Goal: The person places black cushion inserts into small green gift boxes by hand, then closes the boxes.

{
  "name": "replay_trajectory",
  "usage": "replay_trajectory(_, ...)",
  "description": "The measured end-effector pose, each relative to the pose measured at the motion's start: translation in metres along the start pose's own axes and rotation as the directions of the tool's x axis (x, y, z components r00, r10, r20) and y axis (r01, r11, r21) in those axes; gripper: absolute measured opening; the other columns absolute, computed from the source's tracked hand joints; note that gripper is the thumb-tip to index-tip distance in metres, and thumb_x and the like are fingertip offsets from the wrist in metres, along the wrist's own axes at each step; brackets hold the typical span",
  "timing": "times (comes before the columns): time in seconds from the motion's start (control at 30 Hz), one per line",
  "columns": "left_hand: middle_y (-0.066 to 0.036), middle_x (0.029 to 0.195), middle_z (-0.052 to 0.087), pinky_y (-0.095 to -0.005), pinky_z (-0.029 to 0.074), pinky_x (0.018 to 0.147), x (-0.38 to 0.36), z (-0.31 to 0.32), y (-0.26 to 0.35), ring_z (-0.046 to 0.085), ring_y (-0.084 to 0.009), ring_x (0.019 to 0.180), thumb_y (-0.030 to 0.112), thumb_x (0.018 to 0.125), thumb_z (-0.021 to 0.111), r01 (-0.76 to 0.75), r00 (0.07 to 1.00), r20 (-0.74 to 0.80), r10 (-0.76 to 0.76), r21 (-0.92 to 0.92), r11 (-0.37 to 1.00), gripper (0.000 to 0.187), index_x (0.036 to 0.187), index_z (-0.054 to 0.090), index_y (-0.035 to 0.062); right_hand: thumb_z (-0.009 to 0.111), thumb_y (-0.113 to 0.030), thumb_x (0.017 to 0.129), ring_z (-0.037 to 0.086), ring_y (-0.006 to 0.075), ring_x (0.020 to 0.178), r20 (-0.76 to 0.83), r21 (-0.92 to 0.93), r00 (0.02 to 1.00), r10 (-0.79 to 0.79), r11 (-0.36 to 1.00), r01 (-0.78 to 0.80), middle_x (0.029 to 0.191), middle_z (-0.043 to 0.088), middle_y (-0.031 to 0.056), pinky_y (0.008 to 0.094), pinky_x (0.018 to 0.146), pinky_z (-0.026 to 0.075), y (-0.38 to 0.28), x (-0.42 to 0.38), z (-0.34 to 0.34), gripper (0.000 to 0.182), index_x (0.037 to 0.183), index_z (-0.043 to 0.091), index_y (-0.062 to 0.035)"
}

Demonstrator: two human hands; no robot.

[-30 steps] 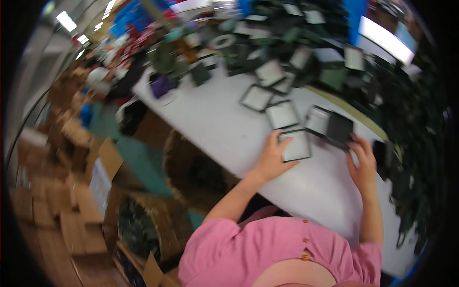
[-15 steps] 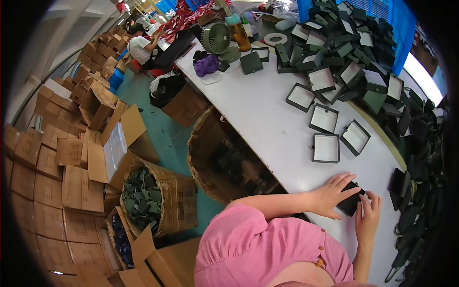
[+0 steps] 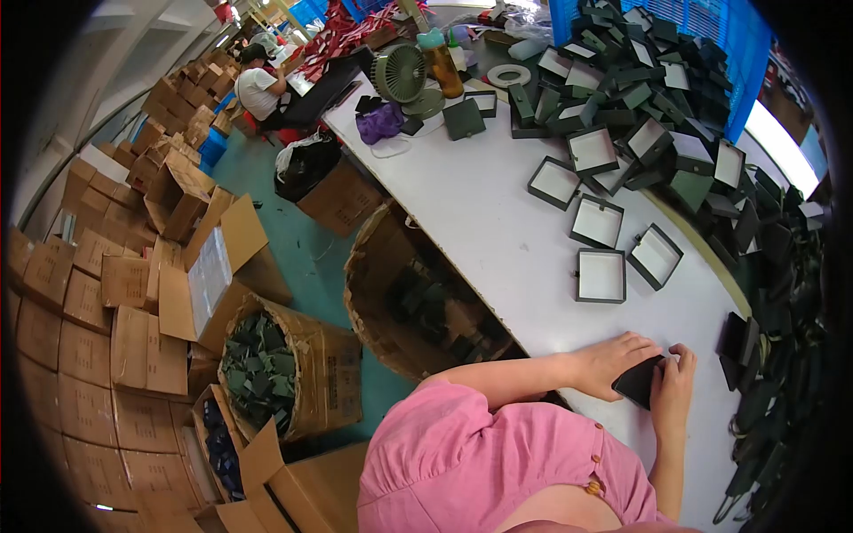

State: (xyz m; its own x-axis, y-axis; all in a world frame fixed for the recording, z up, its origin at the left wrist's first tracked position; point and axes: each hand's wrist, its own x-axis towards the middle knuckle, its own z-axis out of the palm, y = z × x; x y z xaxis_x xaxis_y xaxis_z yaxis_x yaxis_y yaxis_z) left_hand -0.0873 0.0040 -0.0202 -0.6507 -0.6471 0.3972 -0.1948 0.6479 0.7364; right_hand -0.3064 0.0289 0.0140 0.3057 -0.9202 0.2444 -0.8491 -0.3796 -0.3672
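A small dark box [image 3: 636, 384] lies on the white table close to my body, between both hands. My left hand [image 3: 611, 362] is curled over its far left side, fingers bent along the top edge. My right hand [image 3: 673, 384] closes on its right side, with the thumb and fingers near the upper corner. The hands cover part of the box, so its far edge is hidden. Just beyond the hands, shallow dark trays with white insides sit on the tabletop, the nearest being an open tray [image 3: 601, 274] and a tilted tray [image 3: 656, 256].
A heap of dark boxes [image 3: 622, 98] spills from a blue crate [image 3: 751, 62]. Dark strapped pieces [image 3: 773, 400] line the right edge. A fan [image 3: 399, 73] and a bottle [image 3: 440, 64] stand at the far end. Cartons [image 3: 147, 422] fill the left; a person [image 3: 259, 89] sits beyond.
My left hand's spread fingers have curled in around the dark box. The box has shifted slightly left and toward me, and my right hand has moved with it.
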Motion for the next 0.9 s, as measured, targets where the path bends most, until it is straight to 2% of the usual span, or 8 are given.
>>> replay_trajectory(0.07, -0.022, 0.145, 0.046, -0.0476, 0.04, 0.116, -0.003, 0.002, -0.002, 0.043, -0.0414, 0.134, 0.013, 0.063, 0.086, -0.015, 0.999, -0.04, 0.015, 0.003, 1.0, 0.103, 0.152, 0.036, -0.0019, 0.067, 0.004, 0.087, 0.054, 0.0396, 0.121, 0.041, 0.025, 0.999, -0.009, 1.0, 0.008, 0.126, 0.057, 0.021, 0.0488, 0.099, 0.048, 0.002, 0.001, -0.007, 0.015, 0.102, 0.064, 0.0066)
replay_trajectory(0.17, -0.022, 0.145, 0.046, -0.0478, 0.04, 0.116, -0.004, 0.0, 0.0, 0.044, -0.0411, 0.134, 0.013, 0.063, 0.086, -0.004, 0.999, -0.036, 0.005, 0.007, 1.0, 0.105, 0.153, 0.035, -0.002, 0.067, 0.005, 0.086, 0.054, 0.0396, 0.122, -0.065, 0.065, 0.998, -0.025, 0.997, 0.03, 0.126, 0.058, 0.0188, 0.0509, 0.099, 0.047, -0.007, -0.008, -0.009, 0.013, 0.099, 0.065, 0.0052)
replay_trajectory(0.27, -0.022, 0.146, 0.045, -0.0481, 0.04, 0.116, -0.005, 0.0, 0.003, 0.044, -0.0413, 0.134, 0.012, 0.062, 0.087, -0.005, 1.0, -0.024, 0.005, -0.005, 1.0, 0.107, 0.154, 0.034, -0.0024, 0.068, 0.003, 0.085, 0.055, 0.0384, 0.122, -0.056, -0.13, 0.998, -0.035, 0.991, 0.028, 0.126, 0.059, 0.0169, 0.0509, 0.099, 0.047, -0.012, -0.005, -0.016, 0.012, 0.097, 0.065, 0.0039)
replay_trajectory(0.47, -0.023, 0.146, 0.046, -0.0476, 0.04, 0.116, -0.006, 0.0, 0.001, 0.045, -0.0412, 0.133, 0.011, 0.062, 0.087, -0.051, 0.998, -0.036, 0.051, 0.021, 0.998, 0.107, 0.154, 0.034, -0.0022, 0.068, 0.001, 0.086, 0.055, 0.0374, 0.124, -0.045, -0.161, 0.997, 0.059, 0.985, -0.066, 0.127, 0.059, 0.0164, 0.0494, 0.098, 0.047, -0.006, -0.005, 0.009, 0.01, 0.095, 0.065, 0.0042)
replay_trajectory(0.57, -0.022, 0.145, 0.046, -0.0469, 0.04, 0.115, -0.007, -0.001, 0.003, 0.046, -0.04, 0.133, 0.01, 0.061, 0.086, -0.032, 0.999, -0.044, 0.033, 0.007, 0.999, 0.107, 0.154, 0.033, -0.0017, 0.066, 0.004, 0.085, 0.055, 0.0381, 0.123, -0.007, -0.107, 1.0, -0.017, 0.994, 0.017, 0.128, 0.059, 0.0178, 0.0503, 0.098, 0.046, -0.004, 0.0, 0.004, 0.009, 0.094, 0.062, 0.0035)
replay_trajectory(0.67, -0.02, 0.144, 0.047, -0.0465, 0.042, 0.113, -0.006, -0.002, 0.002, 0.047, -0.0385, 0.13, 0.009, 0.061, 0.086, -0.017, 0.999, -0.039, 0.015, -0.036, 0.999, 0.109, 0.156, 0.032, -0.0007, 0.065, 0.008, 0.083, 0.055, 0.0382, 0.123, -0.071, -0.077, 0.995, -0.069, 0.995, 0.064, 0.128, 0.057, 0.0191, 0.0491, 0.097, 0.047, -0.005, -0.007, -0.006, 0.013, 0.093, 0.059, 0.0022)
replay_trajectory(0.77, -0.019, 0.142, 0.049, -0.0463, 0.043, 0.111, -0.007, -0.003, 0.003, 0.05, -0.0376, 0.127, 0.007, 0.062, 0.085, -0.022, 0.998, -0.054, 0.019, -0.069, 0.997, 0.111, 0.158, 0.029, 0.0008, 0.067, 0.012, 0.08, 0.058, 0.0394, 0.115, -0.15, 0.025, 0.986, -0.07, 0.997, 0.075, 0.119, 0.061, 0.0174, 0.0477, 0.092, 0.049, -0.03, -0.011, -0.035, 0.02, 0.093, 0.057, 0.0004)
replay_trajectory(0.9, -0.019, 0.137, 0.052, -0.0463, 0.044, 0.108, -0.004, -0.003, 0.004, 0.052, -0.038, 0.123, 0.005, 0.062, 0.084, -0.05, 0.996, -0.075, 0.041, -0.115, 0.992, 0.114, 0.16, 0.026, 0.0021, 0.068, 0.013, 0.079, 0.061, 0.0384, 0.098, 0.04, 0.288, 0.998, -0.058, 0.957, 0.044, 0.105, 0.063, 0.0138, 0.0447, 0.083, 0.051, -0.025, -0.032, -0.051, 0.026, 0.099, 0.06, -0.0022)
